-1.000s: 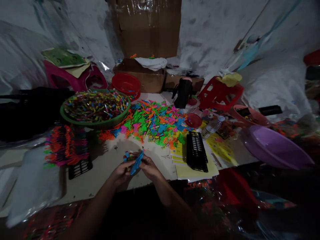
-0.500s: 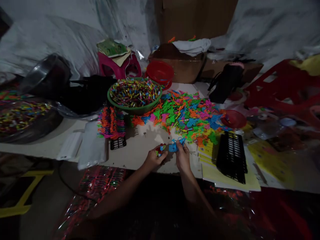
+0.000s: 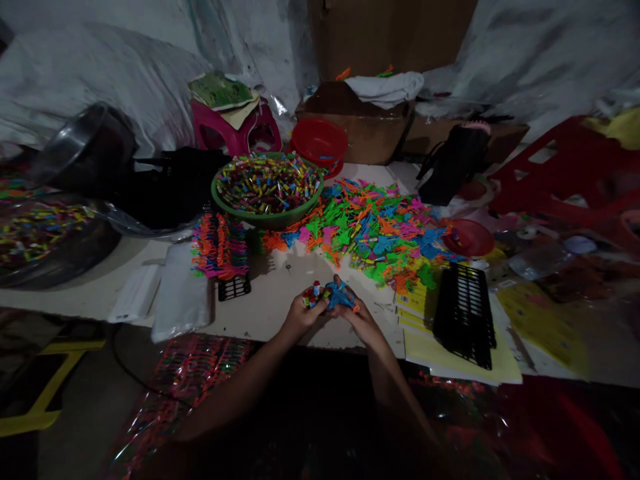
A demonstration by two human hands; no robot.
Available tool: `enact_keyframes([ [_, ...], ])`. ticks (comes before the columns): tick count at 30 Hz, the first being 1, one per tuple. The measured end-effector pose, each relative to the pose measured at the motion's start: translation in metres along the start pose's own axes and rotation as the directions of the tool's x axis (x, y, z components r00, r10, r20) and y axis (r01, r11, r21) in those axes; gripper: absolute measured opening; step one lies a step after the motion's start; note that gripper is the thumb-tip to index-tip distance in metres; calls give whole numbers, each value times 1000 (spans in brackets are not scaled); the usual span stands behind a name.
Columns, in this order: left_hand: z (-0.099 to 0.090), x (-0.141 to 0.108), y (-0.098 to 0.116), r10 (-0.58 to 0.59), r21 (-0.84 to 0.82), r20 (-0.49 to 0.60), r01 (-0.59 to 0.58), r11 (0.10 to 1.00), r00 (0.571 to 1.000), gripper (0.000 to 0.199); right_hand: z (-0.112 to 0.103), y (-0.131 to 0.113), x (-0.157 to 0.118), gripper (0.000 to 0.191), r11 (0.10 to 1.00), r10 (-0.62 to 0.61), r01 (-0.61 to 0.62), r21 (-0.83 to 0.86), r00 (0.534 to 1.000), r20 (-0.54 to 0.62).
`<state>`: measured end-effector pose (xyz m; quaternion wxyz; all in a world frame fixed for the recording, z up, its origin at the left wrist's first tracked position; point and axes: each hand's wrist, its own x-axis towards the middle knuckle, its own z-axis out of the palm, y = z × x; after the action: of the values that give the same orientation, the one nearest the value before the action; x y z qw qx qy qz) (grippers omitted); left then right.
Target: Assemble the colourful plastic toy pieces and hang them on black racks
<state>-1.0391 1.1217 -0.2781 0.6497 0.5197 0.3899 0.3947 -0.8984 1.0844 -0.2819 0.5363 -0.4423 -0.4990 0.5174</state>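
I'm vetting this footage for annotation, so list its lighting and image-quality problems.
Head view: dim overall, with the lap and lower right sunk in near-black; glints on the clear plastic wrap at lower left; a shadow beside the black racks; the red stool looks stretched, probably lens distortion; fine detail on the blue piece is too soft to read.

A blue plastic piece is being held between two hands above the table. Small multicoloured cylinders are being kept bunched beside it.
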Motion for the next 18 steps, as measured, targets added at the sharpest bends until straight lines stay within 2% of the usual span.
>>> enact_keyframes([
  [1,-4,0,2,-30,15,53,29,999,998,34,-6,-3,-1,52,1000,25,-24,-6,993,112],
  [2,-7,-1,3,-63,30,108,61,998,992,35,-12,-4,-1,52,999,45,-42,-20,984,174],
  [3,-9,-2,4,-97,39,155,92,995,983,36,-17,-5,1,47,998,48,-41,-44,983,177],
  [4,-11,-2,5,-125,38,189,120,992,974,37,-20,-5,3,39,997,23,-14,-82,993,116],
  [5,-11,-3,4,-144,28,206,141,990,968,38,-23,-5,5,30,991,-30,30,-132,1000,5],
  [6,-10,-3,4,-152,10,203,153,988,967,39,-24,-3,8,22,979,-103,79,-190,987,-122],
  [8,-7,-4,2,-153,-34,165,161,986,974,41,-22,0,12,21,952,-230,143,-272,918,-322],
  [9,-5,-4,2,-152,-55,135,160,986,979,43,-19,2,13,23,954,-245,147,-263,887,-392],
  [13,-1,-3,0,-181,-97,62,187,978,982,55,0,8,10,26,995,-61,92,28,832,-551],
  [15,0,-4,-1,-177,-99,80,184,978,981,55,10,9,8,26,986,-6,100,133,820,-572],
  [18,1,-7,-1,-162,-97,128,175,980,978,53,20,10,9,27,974,9,133,184,786,-618],
])
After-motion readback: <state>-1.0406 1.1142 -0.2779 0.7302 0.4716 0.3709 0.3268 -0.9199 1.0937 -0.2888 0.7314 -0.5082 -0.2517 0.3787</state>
